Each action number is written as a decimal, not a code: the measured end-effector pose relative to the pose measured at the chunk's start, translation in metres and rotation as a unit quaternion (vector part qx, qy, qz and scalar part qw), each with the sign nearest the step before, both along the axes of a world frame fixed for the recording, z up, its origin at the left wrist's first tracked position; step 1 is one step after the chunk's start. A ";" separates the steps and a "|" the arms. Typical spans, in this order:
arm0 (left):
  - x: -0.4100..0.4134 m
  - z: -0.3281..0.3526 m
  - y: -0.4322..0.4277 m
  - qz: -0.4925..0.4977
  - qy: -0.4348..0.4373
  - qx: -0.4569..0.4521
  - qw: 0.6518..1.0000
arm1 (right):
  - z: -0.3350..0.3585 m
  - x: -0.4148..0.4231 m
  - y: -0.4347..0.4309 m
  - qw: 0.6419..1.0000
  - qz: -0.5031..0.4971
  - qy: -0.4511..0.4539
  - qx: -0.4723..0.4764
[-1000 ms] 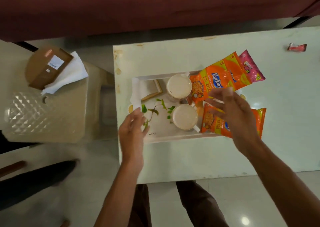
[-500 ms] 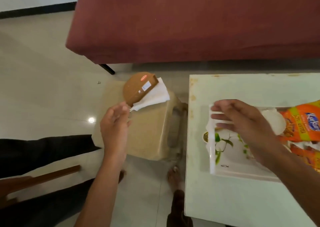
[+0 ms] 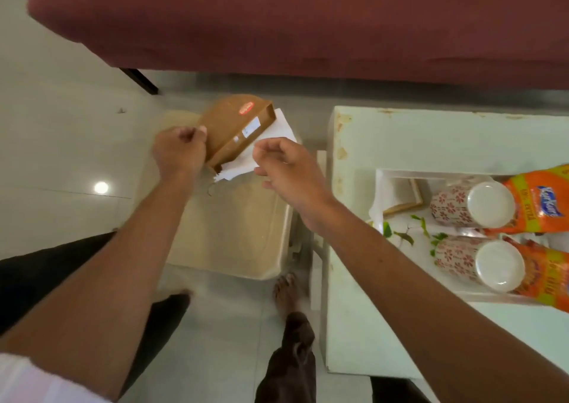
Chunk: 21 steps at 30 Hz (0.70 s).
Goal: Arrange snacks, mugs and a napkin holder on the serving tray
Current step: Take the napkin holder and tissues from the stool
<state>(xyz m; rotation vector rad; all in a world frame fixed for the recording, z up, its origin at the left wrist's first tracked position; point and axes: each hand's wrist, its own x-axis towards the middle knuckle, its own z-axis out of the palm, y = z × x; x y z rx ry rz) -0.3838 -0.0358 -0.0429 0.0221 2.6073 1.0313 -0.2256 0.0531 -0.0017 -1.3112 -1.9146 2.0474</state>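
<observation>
1. Left hand [image 3: 180,153] is gripping the rounded left edge of the brown napkin holder [image 3: 237,128], fingers curled tight against it.
2. Right hand [image 3: 286,172] is hovering at the holder's right side with fingers curled over the white napkins [image 3: 278,124]; cannot tell if it is actually pinching them.
3. Napkin holder is lying tilted at the far edge of a beige plastic stool [image 3: 234,224], not on the tray, with the napkins sticking out of its right side and under it.
4. Stool is standing on the floor just beside the left edge of the pale table [image 3: 431,135].
5. White serving tray [image 3: 400,173] is sitting on the table near its left edge and running out of view on the right.
6. Two floral mugs are sitting in the tray, the far mug [image 3: 452,207] and the near mug [image 3: 455,259], one behind the other, pale tops showing.
7. Two orange snack packets are lying touching the mugs on their right, the far packet [image 3: 545,205] and the near packet [image 3: 551,276], both cut off by the frame.
8. A small wooden-edged piece [image 3: 405,201] is lying in the tray's far left corner.
9. Maroon sofa [image 3: 308,18] is filling the far side beyond the stool and table.
</observation>
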 end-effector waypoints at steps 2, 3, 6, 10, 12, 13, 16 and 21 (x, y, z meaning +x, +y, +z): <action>-0.007 -0.007 0.005 0.007 -0.026 0.018 0.999 | -0.003 0.003 -0.005 1.000 -0.004 -0.008 0.003; -0.010 -0.010 0.008 0.018 -0.048 0.033 0.998 | -0.004 0.007 -0.007 1.000 -0.008 -0.015 0.003; -0.014 -0.005 0.010 0.058 -0.113 0.098 0.987 | 0.001 0.019 -0.009 0.999 -0.032 -0.031 -0.006; 0.009 0.033 0.017 0.041 -0.075 0.193 0.978 | 0.020 0.038 -0.003 0.997 -0.077 -0.013 -0.016; 0.037 0.054 0.020 0.017 -0.021 0.217 0.976 | 0.032 0.048 0.003 0.994 -0.109 0.004 -0.013; 0.056 0.064 0.023 -0.004 0.013 0.214 0.977 | 0.038 0.053 0.006 0.992 -0.122 0.014 -0.010; 0.125 0.083 0.031 -0.091 0.092 0.220 0.967 | 0.053 0.071 0.017 0.989 -0.142 0.032 -0.011; 0.227 0.072 0.035 -0.157 0.076 0.240 0.955 | 0.058 0.114 0.029 0.980 -0.189 0.039 -0.051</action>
